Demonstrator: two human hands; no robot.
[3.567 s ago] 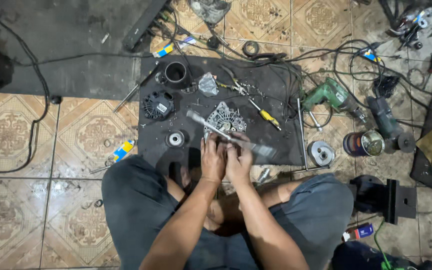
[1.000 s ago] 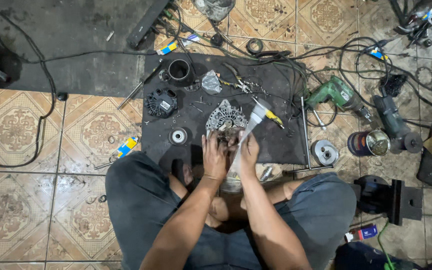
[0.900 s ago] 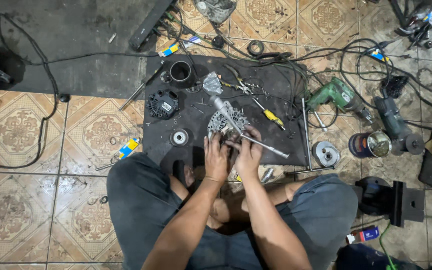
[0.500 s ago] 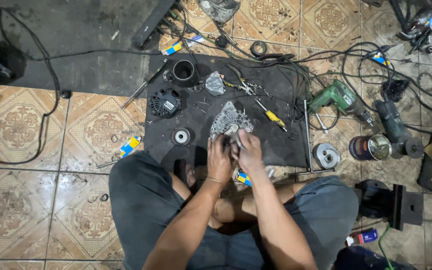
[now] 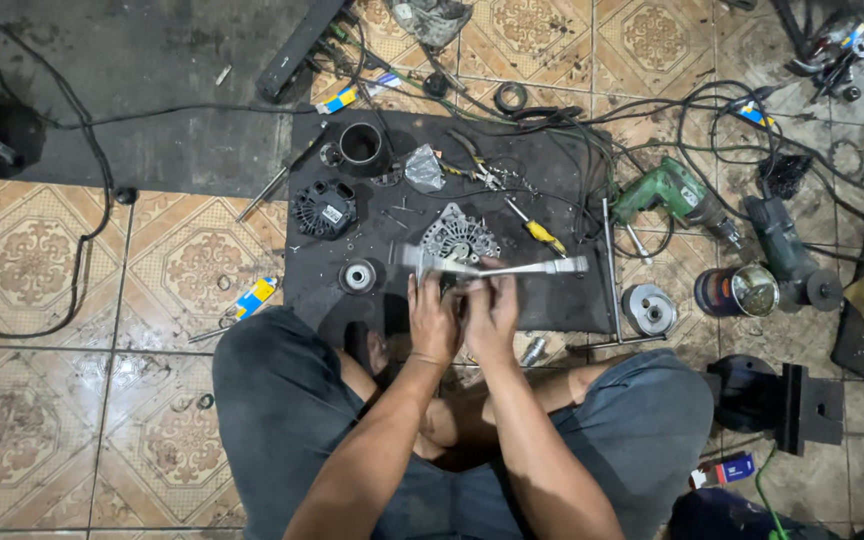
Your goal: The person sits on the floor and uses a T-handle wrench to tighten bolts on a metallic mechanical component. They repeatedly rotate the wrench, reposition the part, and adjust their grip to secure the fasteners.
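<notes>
While seated on the floor, a person works a long metal wrench (image 5: 497, 268) with both hands over a dark mat (image 5: 572, 180).

Left hand (image 5: 433, 322) and right hand (image 5: 492, 318) sit side by side, both closed around the wrench, which lies level just in front of a silver alternator housing (image 5: 459, 235). On the mat: a yellow-handled screwdriver (image 5: 537, 231), a black fan cover (image 5: 324, 208) and a small pulley (image 5: 357, 276). A green drill (image 5: 667, 192) lies on the tiles beside it.

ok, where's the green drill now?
Head view: the green drill lies on the tiles right of the black mat, beside the grinder, above the tin.
</notes>
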